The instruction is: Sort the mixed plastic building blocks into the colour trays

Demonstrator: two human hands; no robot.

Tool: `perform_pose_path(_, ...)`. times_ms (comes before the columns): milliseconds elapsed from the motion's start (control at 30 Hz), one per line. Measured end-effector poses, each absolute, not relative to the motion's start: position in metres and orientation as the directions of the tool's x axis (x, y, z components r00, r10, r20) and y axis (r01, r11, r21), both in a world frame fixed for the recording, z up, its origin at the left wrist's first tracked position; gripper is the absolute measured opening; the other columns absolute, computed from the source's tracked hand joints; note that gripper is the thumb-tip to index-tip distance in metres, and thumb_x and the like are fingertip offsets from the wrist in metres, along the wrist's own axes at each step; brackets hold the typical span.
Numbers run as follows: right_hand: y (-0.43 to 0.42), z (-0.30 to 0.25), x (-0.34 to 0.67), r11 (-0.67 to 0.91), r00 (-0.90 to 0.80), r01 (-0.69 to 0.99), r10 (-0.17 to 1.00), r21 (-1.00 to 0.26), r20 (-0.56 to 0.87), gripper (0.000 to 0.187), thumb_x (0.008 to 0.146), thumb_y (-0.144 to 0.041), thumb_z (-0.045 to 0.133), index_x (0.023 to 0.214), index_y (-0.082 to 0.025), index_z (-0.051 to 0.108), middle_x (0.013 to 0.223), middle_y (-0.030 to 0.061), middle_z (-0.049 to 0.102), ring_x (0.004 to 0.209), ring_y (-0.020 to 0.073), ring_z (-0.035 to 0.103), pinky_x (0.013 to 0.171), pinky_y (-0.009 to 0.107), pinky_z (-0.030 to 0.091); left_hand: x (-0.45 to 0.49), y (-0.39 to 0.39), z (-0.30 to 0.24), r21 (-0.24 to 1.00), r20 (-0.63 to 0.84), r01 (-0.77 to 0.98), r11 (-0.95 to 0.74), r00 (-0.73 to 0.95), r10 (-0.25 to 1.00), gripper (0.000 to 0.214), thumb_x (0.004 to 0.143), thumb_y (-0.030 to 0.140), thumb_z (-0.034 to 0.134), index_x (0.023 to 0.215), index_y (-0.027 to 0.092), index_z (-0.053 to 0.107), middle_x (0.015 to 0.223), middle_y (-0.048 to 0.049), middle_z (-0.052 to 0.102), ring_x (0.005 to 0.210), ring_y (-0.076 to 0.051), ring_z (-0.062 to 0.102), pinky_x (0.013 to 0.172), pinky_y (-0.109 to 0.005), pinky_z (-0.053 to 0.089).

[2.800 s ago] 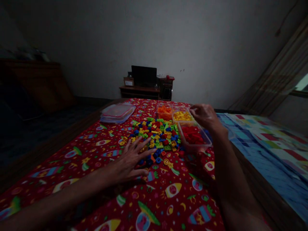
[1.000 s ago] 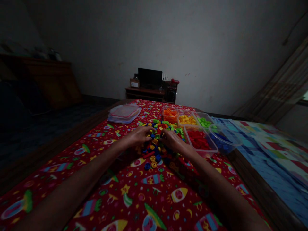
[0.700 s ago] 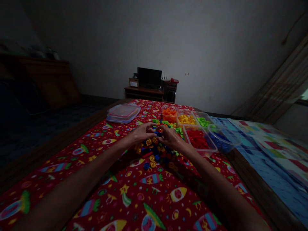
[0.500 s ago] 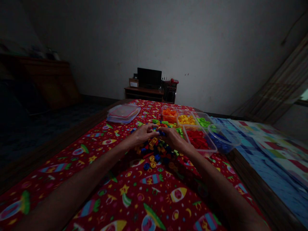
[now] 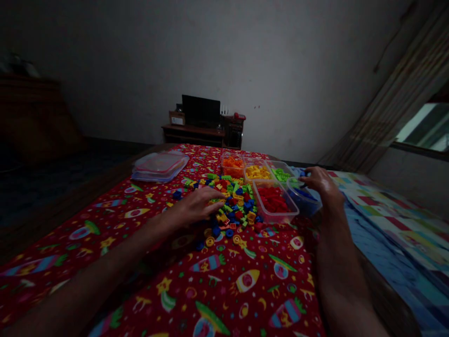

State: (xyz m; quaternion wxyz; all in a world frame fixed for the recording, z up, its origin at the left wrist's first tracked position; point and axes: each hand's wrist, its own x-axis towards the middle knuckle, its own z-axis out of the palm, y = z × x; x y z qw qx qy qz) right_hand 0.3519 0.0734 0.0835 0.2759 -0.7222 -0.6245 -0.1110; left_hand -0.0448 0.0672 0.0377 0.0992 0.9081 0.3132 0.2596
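A mixed pile of toy building bricks (image 5: 242, 196) lies on the table. Over its left side is my left hand (image 5: 201, 203), thumb and fingers apart, with no brick visibly gripped. My right hand (image 5: 321, 182) is raised over the round clear tub of blue bricks (image 5: 305, 199), its fingertips closed around a blue brick (image 5: 302, 173). Some of that grip is dim and partly hidden. Left of the tub stands a clear box of red bricks (image 5: 275, 201). Behind it are boxes of orange bricks (image 5: 233, 164), yellow bricks (image 5: 257, 172) and green bricks (image 5: 281, 174).
Stacked clear lids (image 5: 159, 166) lie at the table's far left. A red patterned cloth (image 5: 224, 290) covers the table. To the right is a bed with a checked cover (image 5: 379, 206). A monitor (image 5: 201, 111) stands on a desk by the wall.
My right hand has moved from the pile, where both hands were together, right to the blue tub. My left hand stays at the pile. The view has turned slightly right.
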Motion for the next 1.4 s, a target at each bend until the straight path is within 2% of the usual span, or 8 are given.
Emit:
perform_pose_path(100, 0.066, 0.083, 0.361, -0.119, 0.244, 0.944, 0.879, -0.308, 0.41, 0.031, 0.079, -0.034, 0.055, 0.093, -0.01, 0.069, 0.082, 0.0157, 0.064, 0.069, 0.0181, 0.059, 0.064, 0.03, 0.041, -0.02, 0.036, 0.029, 0.239, 0.417, 0.32, -0.917, 0.819, 0.394, 0.032, 0.089, 0.036, 0.049, 0.117, 0.023, 0.059, 0.122, -0.008, 0.061, 0.116, -0.021, 0.052, 0.1, -0.034, 0.04)
perform_pose_path(267, 0.06, 0.106, 0.329, -0.111, 0.258, 0.95, 0.806, -0.292, 0.533, 0.031, 0.084, -0.033, 0.047, 0.092, -0.014, 0.07, 0.08, 0.0158, 0.066, 0.072, 0.0201, 0.059, 0.069, 0.033, 0.041, 0.009, -0.002, 0.01, 0.074, 0.309, 0.199, -0.977, 0.927, 0.213, 0.033, 0.087, 0.033, 0.053, 0.12, 0.031, 0.055, 0.129, -0.0019, 0.057, 0.127, -0.021, 0.042, 0.11, -0.039, 0.026)
perform_pose_path(533, 0.055, 0.118, 0.258, 0.044, 0.068, 0.983, 0.818, -0.18, 0.572, 0.028, 0.086, -0.029, 0.047, 0.098, -0.019, 0.069, 0.086, 0.0107, 0.069, 0.078, 0.0201, 0.06, 0.069, 0.029, 0.04, -0.003, 0.03, 0.004, -0.098, 0.32, 0.351, -0.931, 0.897, 0.304, 0.015, 0.09, 0.023, 0.048, 0.097, 0.024, 0.062, 0.111, -0.0011, 0.064, 0.116, -0.019, 0.049, 0.109, -0.039, 0.025)
perform_pose_path(833, 0.056, 0.08, 0.181, 0.382, -0.367, 0.924, 0.874, 0.015, 0.319, 0.026, 0.087, -0.021, 0.043, 0.093, -0.018, 0.067, 0.079, 0.0083, 0.066, 0.065, 0.0133, 0.051, 0.056, 0.025, 0.028, -0.036, 0.064, 0.018, -0.012, 0.38, 0.486, -0.874, 0.811, 0.445, 0.018, 0.089, 0.022, 0.045, 0.089, 0.02, 0.064, 0.108, -0.0067, 0.063, 0.103, -0.02, 0.056, 0.093, -0.034, 0.042)
perform_pose_path(967, 0.061, 0.061, 0.168, 0.502, -0.498, 0.864, 0.842, 0.036, 0.208, 0.025, 0.086, -0.017, 0.045, 0.099, -0.018, 0.065, 0.085, 0.0081, 0.066, 0.069, 0.0134, 0.053, 0.057, 0.025, 0.029, -0.056, 0.081, 0.028, 0.121, 0.411, 0.577, -0.808, 0.712, 0.57, 0.022, 0.087, 0.025, 0.045, 0.086, 0.019, 0.066, 0.108, -0.0084, 0.065, 0.103, -0.021, 0.057, 0.089, -0.033, 0.046)
perform_pose_path(1133, 0.058, 0.047, 0.163, 0.541, -0.539, 0.841, 0.826, 0.036, 0.165, 0.027, 0.087, -0.022, 0.05, 0.11, -0.017, 0.062, 0.098, 0.0101, 0.065, 0.086, 0.0173, 0.057, 0.069, 0.025, 0.037, -0.08, 0.093, 0.041, 0.301, 0.384, 0.635, -0.712, 0.603, 0.7, 0.026, 0.084, 0.035, 0.047, 0.089, 0.019, 0.067, 0.1, -0.0061, 0.068, 0.096, -0.021, 0.061, 0.088, -0.032, 0.047)
perform_pose_path(1267, 0.058, 0.033, 0.164, 0.583, -0.576, 0.812, 0.799, 0.01, 0.174, 0.028, 0.086, -0.014, 0.049, 0.112, -0.016, 0.062, 0.106, 0.0107, 0.064, 0.098, 0.0169, 0.055, 0.081, 0.025, 0.038, -0.086, 0.094, 0.041, 0.303, 0.333, 0.662, -0.685, 0.6, 0.727, 0.026, 0.081, 0.036, 0.05, 0.092, 0.02, 0.068, 0.1, -0.005, 0.069, 0.096, -0.021, 0.061, 0.089, -0.033, 0.046)
perform_pose_path(1400, 0.064, 0.034, 0.166, 0.604, -0.58, 0.793, 0.788, -0.076, 0.207, 0.019, 0.084, -0.015, 0.051, 0.098, -0.013, 0.064, 0.092, 0.0086, 0.064, 0.085, 0.0143, 0.055, 0.073, 0.023, 0.037, -0.08, 0.091, 0.036, 0.272, 0.291, 0.66, -0.7, 0.637, 0.714, 0.024, 0.081, 0.028, 0.05, 0.094, 0.019, 0.067, 0.105, -0.0062, 0.067, 0.101, -0.02, 0.06, 0.093, -0.031, 0.044)
